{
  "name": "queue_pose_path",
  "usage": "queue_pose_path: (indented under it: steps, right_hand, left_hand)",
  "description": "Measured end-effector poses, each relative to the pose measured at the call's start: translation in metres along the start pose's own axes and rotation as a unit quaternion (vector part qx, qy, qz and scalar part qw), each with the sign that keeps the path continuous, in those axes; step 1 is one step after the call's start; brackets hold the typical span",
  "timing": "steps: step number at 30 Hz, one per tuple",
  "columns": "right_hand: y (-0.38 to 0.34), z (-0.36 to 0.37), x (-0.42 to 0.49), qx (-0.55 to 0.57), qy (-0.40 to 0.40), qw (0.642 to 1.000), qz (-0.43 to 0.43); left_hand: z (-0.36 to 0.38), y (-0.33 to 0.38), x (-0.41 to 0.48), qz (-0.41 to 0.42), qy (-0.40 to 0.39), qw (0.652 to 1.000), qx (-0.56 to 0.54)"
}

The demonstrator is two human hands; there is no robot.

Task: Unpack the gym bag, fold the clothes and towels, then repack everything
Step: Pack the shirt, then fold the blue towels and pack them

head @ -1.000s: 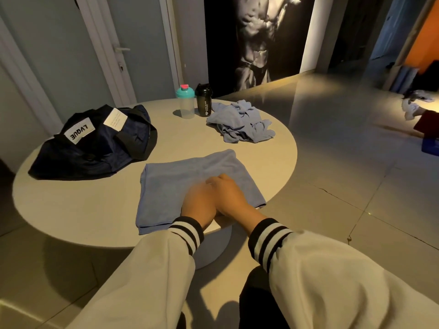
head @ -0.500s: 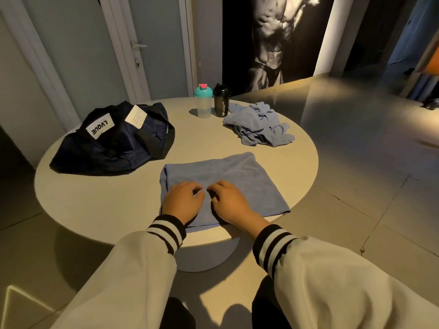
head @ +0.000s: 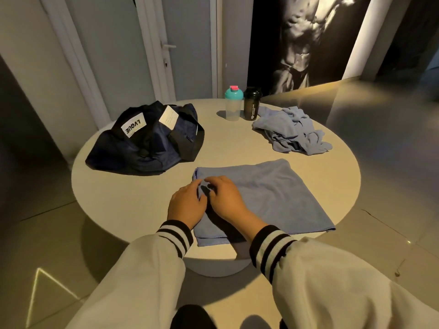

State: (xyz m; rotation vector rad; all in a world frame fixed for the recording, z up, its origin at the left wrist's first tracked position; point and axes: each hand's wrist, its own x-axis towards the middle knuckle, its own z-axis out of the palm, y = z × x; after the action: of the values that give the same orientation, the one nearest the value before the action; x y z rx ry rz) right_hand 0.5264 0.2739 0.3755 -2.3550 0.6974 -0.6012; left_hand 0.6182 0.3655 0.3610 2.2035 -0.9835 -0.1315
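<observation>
A blue towel (head: 266, 193) lies folded flat on the near part of the round table (head: 142, 205). My left hand (head: 186, 205) and my right hand (head: 226, 198) sit side by side near the towel's far left corner. Their fingers are curled down into the cloth and pinch a small ridge of it between them. The dark navy gym bag (head: 145, 143) with a white label lies slumped at the back left. A crumpled heap of blue clothes (head: 292, 131) lies at the back right.
Two shaker bottles stand at the table's far edge: a clear bottle with a teal lid (head: 233, 104) and a black bottle (head: 252, 104). Behind the table are a closed door (head: 185, 43) and a wall poster. Tiled floor surrounds the table.
Both hands slid from the towel's near middle toward its far left corner, staying close together. The camera view also shifted, and the towel itself has stayed in place.
</observation>
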Motion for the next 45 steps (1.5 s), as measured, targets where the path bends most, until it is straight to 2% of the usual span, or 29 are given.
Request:
queue_pose_path:
  steps: [5, 10, 14, 18, 22, 26, 30, 34, 37, 40, 45]
  right_hand:
    - [-0.006, 0.012, 0.011, -0.09, -0.041, 0.995, 0.02]
    - [0.003, 0.016, 0.024, -0.116, -0.06, 0.991, 0.013]
    - [0.007, 0.017, 0.021, -0.114, -0.027, 0.993, -0.014]
    - [0.008, 0.023, 0.015, -0.136, -0.001, 0.99, -0.038]
    - [0.009, 0.023, 0.017, -0.161, -0.017, 0.987, 0.007]
    - [0.01, 0.026, 0.018, -0.102, -0.003, 0.995, 0.018]
    - [0.007, 0.024, 0.014, -0.038, 0.026, 0.998, 0.031]
    - [0.006, 0.021, 0.017, -0.057, 0.013, 0.997, 0.042]
    - [0.007, 0.021, 0.019, -0.061, 0.017, 0.997, 0.032]
    - [0.01, 0.024, 0.017, -0.057, 0.022, 0.998, 0.015]
    - [0.005, 0.024, 0.023, -0.094, -0.035, 0.994, 0.034]
  left_hand:
    - [0.0, -0.008, 0.009, -0.025, -0.02, 0.998, 0.056]
    - [-0.002, -0.007, 0.018, -0.045, -0.064, 0.993, 0.085]
    - [-0.007, -0.005, 0.025, -0.044, -0.084, 0.993, 0.065]
    - [-0.008, -0.004, 0.024, -0.005, -0.085, 0.995, 0.044]
    - [-0.006, -0.008, 0.028, 0.046, -0.074, 0.994, 0.065]
    - [-0.005, -0.01, 0.024, 0.114, -0.073, 0.991, 0.006]
    - [-0.006, -0.011, 0.025, 0.051, -0.095, 0.994, 0.003]
    - [-0.004, -0.004, 0.03, 0.032, -0.083, 0.996, 0.025]
    - [-0.006, -0.004, 0.038, -0.018, -0.089, 0.995, 0.027]
    - [-0.009, -0.003, 0.047, -0.025, -0.095, 0.994, 0.058]
    - [-0.002, -0.009, 0.056, -0.039, -0.079, 0.994, 0.058]
